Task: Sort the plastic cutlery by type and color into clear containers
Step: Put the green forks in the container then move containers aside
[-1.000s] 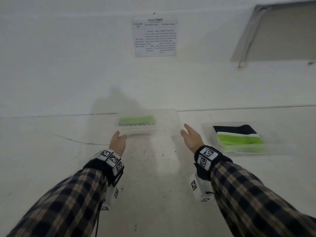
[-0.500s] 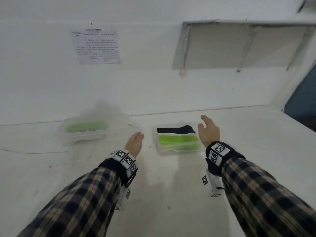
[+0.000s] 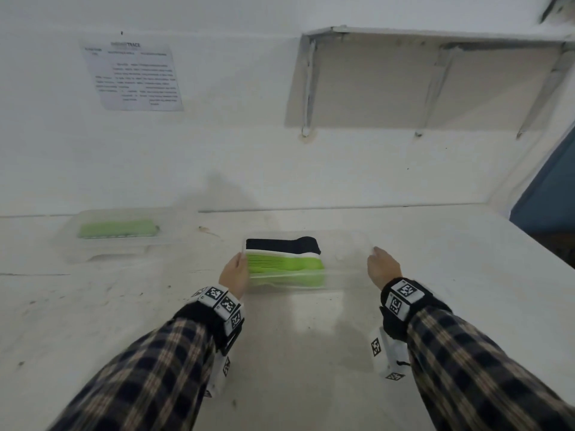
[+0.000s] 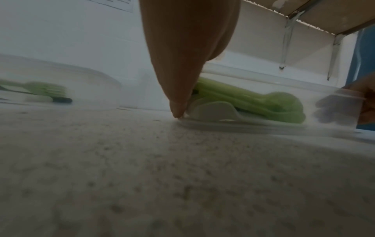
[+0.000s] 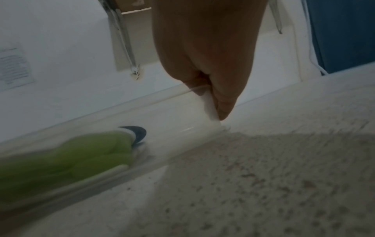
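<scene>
Clear container (image 3: 345, 275) at table centre, green cutlery (image 3: 286, 265) inside. Our left hand (image 3: 235, 275) at 9 o'clock end, right hand (image 3: 381, 269) at 3 o'clock, fingers pinching rims. We squeeze evenly, keep it level, slide slowly.

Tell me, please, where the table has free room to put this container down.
Bare table lies in front of the container, between the forearms, and right of the right hand. The back left is crowded: a second container stands there. The left hand blocks the gap between.
</scene>
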Demonstrator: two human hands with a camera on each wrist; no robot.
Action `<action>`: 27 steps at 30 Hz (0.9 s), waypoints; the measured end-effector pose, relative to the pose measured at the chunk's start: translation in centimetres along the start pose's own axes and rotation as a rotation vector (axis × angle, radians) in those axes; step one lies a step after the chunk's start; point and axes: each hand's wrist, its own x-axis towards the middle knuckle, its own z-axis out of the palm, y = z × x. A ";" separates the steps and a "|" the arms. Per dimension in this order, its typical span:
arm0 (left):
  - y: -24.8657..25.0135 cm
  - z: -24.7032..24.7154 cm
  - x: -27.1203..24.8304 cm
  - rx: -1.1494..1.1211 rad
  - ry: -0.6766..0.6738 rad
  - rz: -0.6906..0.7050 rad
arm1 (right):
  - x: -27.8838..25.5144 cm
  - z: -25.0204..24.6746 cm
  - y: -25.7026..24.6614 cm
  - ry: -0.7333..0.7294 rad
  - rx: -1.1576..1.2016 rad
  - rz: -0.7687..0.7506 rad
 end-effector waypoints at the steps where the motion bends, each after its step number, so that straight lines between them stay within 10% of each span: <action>1: -0.1 0.1 -0.1 0.024 0.015 0.014 | -0.1 0.1 0.0 0.002 -0.018 -0.011; 11: 0.3 -3.0 -1.4 0.056 0.090 0.107 | -2.5 -0.3 -2.4 0.044 -0.028 -0.111; 27: -7.8 -23.4 -7.2 0.233 0.289 -0.013 | -16.8 12.0 -10.1 -0.151 0.004 -0.272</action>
